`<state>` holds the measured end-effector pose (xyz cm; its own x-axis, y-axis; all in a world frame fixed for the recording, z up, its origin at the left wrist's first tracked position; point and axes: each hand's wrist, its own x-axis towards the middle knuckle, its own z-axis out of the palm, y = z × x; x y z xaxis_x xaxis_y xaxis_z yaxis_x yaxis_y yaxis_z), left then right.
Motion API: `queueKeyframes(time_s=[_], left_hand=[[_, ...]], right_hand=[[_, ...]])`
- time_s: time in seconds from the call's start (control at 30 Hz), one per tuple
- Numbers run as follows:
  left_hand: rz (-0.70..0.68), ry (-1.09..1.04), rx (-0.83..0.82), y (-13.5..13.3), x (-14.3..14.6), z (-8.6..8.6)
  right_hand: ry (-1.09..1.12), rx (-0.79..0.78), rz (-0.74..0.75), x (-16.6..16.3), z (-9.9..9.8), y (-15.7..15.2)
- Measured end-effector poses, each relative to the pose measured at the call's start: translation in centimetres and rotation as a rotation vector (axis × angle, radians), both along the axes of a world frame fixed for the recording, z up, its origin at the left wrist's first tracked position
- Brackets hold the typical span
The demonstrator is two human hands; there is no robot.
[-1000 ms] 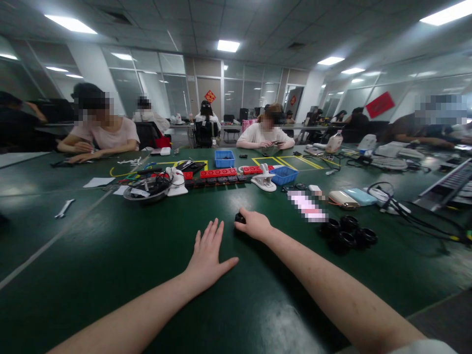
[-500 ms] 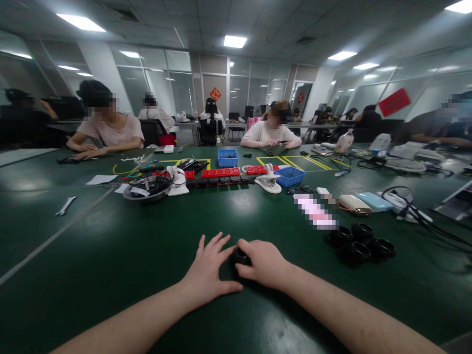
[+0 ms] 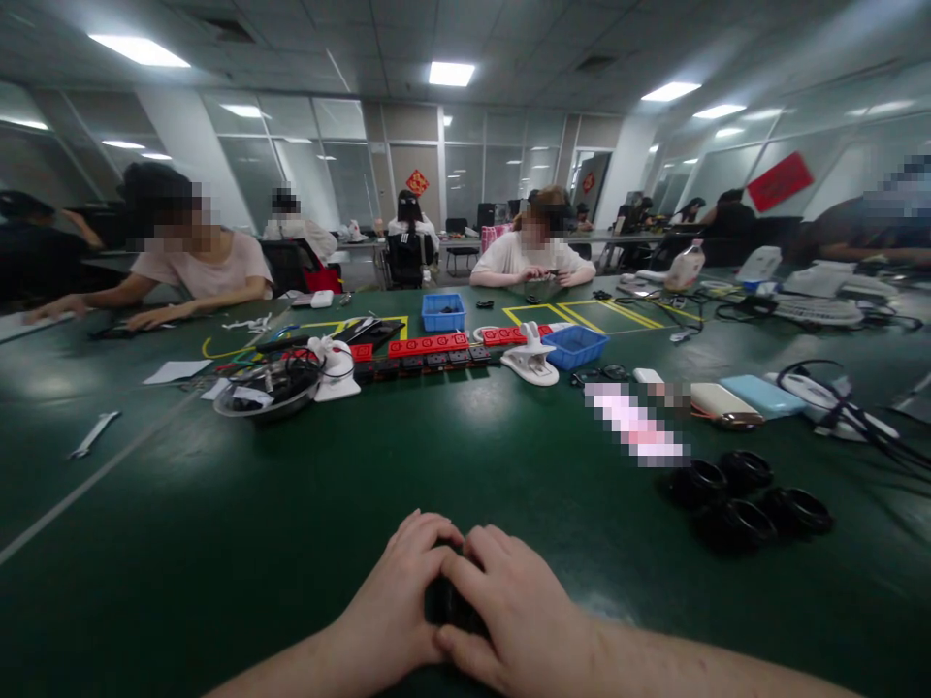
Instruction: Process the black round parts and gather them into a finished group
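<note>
Near the front of the green table [image 3: 305, 523], my left hand [image 3: 403, 591] curves round the left side of a round black part [image 3: 455, 606]. From the other side, my right hand [image 3: 520, 606] wraps round the same part, its fingertips meeting those of my left hand at the far edge. Most of the part lies hidden under the fingers, so its exact kind does not show. Over to the right stand several round black hollow parts [image 3: 742, 523] in a close group.
A wrench [image 3: 94, 435] lies far left. Beyond my hands are a metal bowl [image 3: 266, 402] of cables, red power strips [image 3: 429, 344], a white clip base [image 3: 530, 361] and two blue bins [image 3: 574, 346]. Power banks [image 3: 760, 396] and cables are at right. Co-workers [image 3: 534, 242] sit opposite.
My left hand has gone from spread fingers beside the black part to closing round it. Both hands and the part now appear lower in the view, which has shifted somewhat.
</note>
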<state>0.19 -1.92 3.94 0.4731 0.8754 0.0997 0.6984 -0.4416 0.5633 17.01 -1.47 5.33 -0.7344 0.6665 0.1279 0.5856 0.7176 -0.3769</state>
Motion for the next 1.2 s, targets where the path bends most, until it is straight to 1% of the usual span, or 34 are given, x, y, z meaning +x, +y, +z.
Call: queueKeyframes(time_s=[0.1,0.27,0.4,0.5,0.63,0.73,0.83,0.93,1.03,1.1,1.2], left_hand=[[-0.007,-0.009,-0.029,0.1,-0.1,-0.1],[-0.035,0.06,-0.064,0.3,-0.3,-0.2],[-0.106,0.123,-0.091,0.5,-0.4,0.2],[-0.157,0.162,-0.127,0.5,-0.5,0.9],[-0.219,0.186,-0.158,0.4,-0.5,1.7],[-0.255,0.213,-0.131,0.4,-0.6,1.7],[-0.264,0.185,-0.112,0.4,-0.7,1.3],[-0.237,0.131,-0.101,0.4,-0.8,0.9],[-0.238,0.121,-0.108,0.3,-0.8,0.8],[-0.259,0.132,-0.115,0.3,-0.8,0.9],[-0.282,0.172,-0.13,0.4,-0.8,1.1]], right_hand=[[0.044,-0.003,0.028,0.0,-0.1,-0.1],[0.145,-0.073,0.06,0.4,0.2,0.1],[0.209,-0.073,0.165,1.0,0.7,0.5],[0.217,-0.085,0.252,1.2,1.2,0.7],[0.228,-0.156,0.352,1.1,1.9,0.6],[0.19,-0.18,0.385,0.9,2.1,0.4],[0.18,-0.136,0.413,1.1,2.1,0.2],[0.282,-0.069,0.4,1.3,1.8,0.0],[0.397,0.004,0.319,1.5,1.4,-0.1],[0.415,0.052,0.267,1.4,0.9,-0.1],[0.393,0.125,0.24,1.2,0.2,0.1]])
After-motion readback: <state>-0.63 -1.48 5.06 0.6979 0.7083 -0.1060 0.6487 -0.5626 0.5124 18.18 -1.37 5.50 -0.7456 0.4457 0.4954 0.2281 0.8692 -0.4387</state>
